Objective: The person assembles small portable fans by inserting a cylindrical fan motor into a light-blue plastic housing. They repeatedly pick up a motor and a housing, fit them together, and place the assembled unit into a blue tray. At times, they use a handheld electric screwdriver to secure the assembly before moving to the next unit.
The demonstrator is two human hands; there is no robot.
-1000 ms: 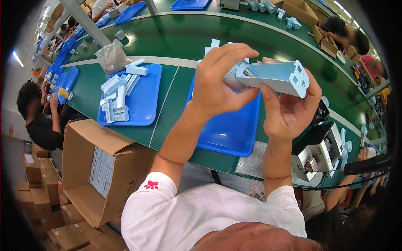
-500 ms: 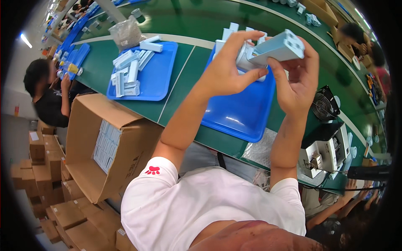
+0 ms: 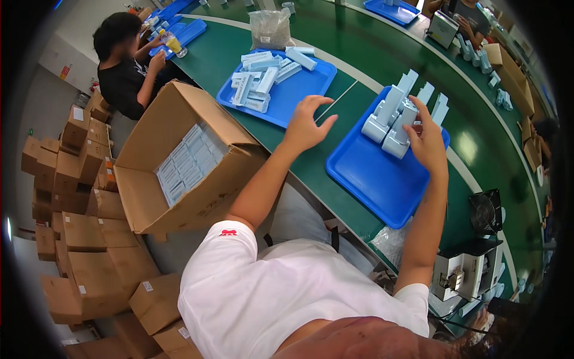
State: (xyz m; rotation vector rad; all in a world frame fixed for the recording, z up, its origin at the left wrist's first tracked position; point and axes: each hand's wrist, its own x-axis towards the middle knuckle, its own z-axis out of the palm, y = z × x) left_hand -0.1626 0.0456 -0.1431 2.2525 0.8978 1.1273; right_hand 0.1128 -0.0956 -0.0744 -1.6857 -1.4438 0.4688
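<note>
Two hands are over the green table (image 3: 311, 173): your right hand (image 3: 427, 143) has its fingers (image 3: 418, 113) resting on one of the pale blue boxes (image 3: 397, 140) standing at the far end of the near blue tray (image 3: 371, 179), fingers curled lightly on its top rather than clamped around it. Your left hand (image 3: 305, 125) hangs empty just left of that tray, fingers spread wide, touching nothing.

The boxes look like thin printed card: light, fairly stiff along the edges, but likely to dent if you squeeze the broad faces. Their open flaps (image 3: 409, 81) stick up and would bend easily, so take each box by its narrow sides low down, not by the flap. The surface seems smooth, perhaps a little slippery.

Further left lies a second blue tray (image 3: 287, 99) heaped with flat boxes (image 3: 263, 81), and an open carton (image 3: 179, 161) stands beside your left elbow.
</note>
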